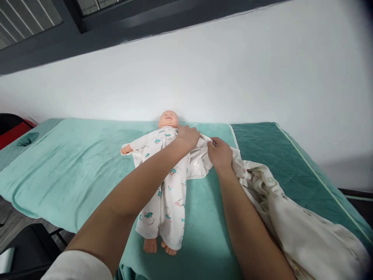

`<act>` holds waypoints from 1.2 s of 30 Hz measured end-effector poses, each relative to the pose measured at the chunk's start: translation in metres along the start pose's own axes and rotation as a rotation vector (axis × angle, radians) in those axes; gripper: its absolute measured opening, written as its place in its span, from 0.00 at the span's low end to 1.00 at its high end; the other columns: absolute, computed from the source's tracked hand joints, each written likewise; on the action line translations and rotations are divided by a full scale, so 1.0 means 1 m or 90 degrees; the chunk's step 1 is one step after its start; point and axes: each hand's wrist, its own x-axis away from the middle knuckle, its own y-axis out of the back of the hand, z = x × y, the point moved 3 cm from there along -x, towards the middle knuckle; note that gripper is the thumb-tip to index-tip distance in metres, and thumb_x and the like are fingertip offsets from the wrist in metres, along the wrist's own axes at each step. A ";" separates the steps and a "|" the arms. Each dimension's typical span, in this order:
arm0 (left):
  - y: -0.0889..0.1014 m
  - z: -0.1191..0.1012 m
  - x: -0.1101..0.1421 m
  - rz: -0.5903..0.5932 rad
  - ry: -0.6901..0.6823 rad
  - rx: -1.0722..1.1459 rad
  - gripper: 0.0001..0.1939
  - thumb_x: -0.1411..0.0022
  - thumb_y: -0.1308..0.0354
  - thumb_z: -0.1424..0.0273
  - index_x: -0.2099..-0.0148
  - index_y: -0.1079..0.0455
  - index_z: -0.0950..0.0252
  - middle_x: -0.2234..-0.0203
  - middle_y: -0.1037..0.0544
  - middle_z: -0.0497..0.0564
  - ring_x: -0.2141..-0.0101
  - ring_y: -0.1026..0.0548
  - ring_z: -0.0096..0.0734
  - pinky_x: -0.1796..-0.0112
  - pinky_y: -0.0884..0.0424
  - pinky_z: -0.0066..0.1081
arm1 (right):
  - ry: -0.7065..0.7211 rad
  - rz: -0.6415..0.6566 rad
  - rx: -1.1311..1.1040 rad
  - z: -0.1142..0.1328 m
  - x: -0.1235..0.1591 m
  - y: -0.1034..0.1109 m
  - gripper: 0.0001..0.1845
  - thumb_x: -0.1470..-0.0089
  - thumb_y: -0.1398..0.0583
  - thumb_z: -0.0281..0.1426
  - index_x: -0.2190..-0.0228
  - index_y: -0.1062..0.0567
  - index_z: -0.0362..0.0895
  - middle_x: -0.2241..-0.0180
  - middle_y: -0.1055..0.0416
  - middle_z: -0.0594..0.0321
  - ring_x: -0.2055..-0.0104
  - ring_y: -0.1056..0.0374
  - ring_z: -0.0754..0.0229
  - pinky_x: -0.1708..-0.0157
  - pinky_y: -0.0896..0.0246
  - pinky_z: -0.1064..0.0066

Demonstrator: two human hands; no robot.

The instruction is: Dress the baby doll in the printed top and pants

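A person's two bare hands are working white cloth at the shoulder of a baby doll, which is lying face up just above the middle of the frame, its bare feet pointing toward the bottom edge. The right hand is pinching the cloth's edge between thumb and finger, right of center. The left hand is resting at the doll's shoulder, its fingertips hiding, so whether it is gripping or only pressing is impossible to tell. Between the hands the cloth is running in a narrow band, while a paler flap is spreading on the green cover below. The doll is wearing a printed outfit; the arm at center left is already filling its sleeve, and the other is lying out of sight. Good handling here is probably depending on the left hand steadying the shoulder while the right is guiding the edge with light, even tension, leaving slack so the seam is not straining or the small arm twisting. A cream bundle of fabric, lying beside the right forearm at lower right, is posing a likely snag, so holding the elbow clear is seeming wise.
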 end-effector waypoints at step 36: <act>0.026 0.043 0.026 -0.039 -0.022 -0.066 0.23 0.37 0.45 0.82 0.40 0.32 0.69 0.46 0.24 0.64 0.44 0.28 0.49 0.50 0.35 0.42 | -0.011 -0.056 -0.274 -0.032 -0.016 -0.013 0.17 0.47 0.47 0.35 0.60 0.24 0.42 0.63 0.23 0.54 0.62 0.31 0.52 0.58 0.37 0.62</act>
